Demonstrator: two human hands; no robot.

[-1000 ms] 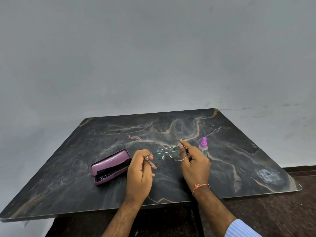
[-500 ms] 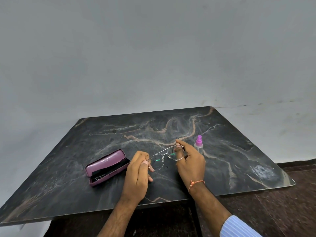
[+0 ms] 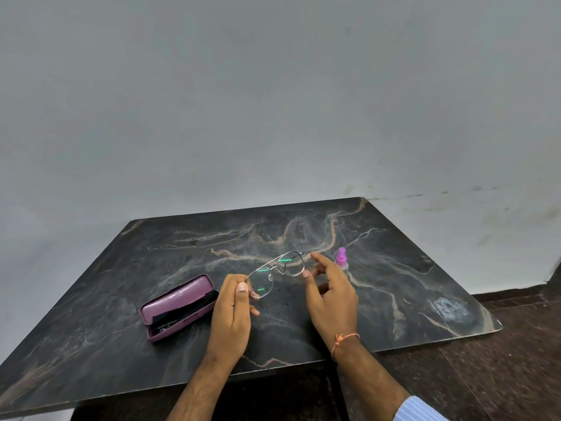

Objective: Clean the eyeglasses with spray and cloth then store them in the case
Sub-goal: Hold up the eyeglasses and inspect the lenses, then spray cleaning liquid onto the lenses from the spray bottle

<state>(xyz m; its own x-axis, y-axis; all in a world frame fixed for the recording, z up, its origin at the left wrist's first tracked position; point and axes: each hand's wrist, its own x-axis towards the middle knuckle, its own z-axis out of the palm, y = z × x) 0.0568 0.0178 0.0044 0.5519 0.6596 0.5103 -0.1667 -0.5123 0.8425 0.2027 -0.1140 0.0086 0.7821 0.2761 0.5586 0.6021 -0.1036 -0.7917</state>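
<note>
Thin metal-framed eyeglasses (image 3: 274, 273) hang above the dark marble table (image 3: 394, 299), tilted up to the right. My left hand (image 3: 232, 314) pinches their left end between thumb and fingers. My right hand (image 3: 329, 294) is just right of the right lens with fingers spread, not touching the frame. A small clear spray bottle with a pink cap (image 3: 341, 258) stands upright behind my right hand. An open purple glasses case (image 3: 177, 306) lies left of my left hand, with a dark cloth or lining showing inside it.
The table stands against a plain grey wall (image 3: 273, 101). Dark speckled floor (image 3: 501, 375) shows to the right and under the front edge. A whitish smudge (image 3: 449, 308) marks the table's right corner.
My right hand has let go of the right lens and opened its fingers. My left hand now holds the glasses alone, turned so the lenses face me more.
</note>
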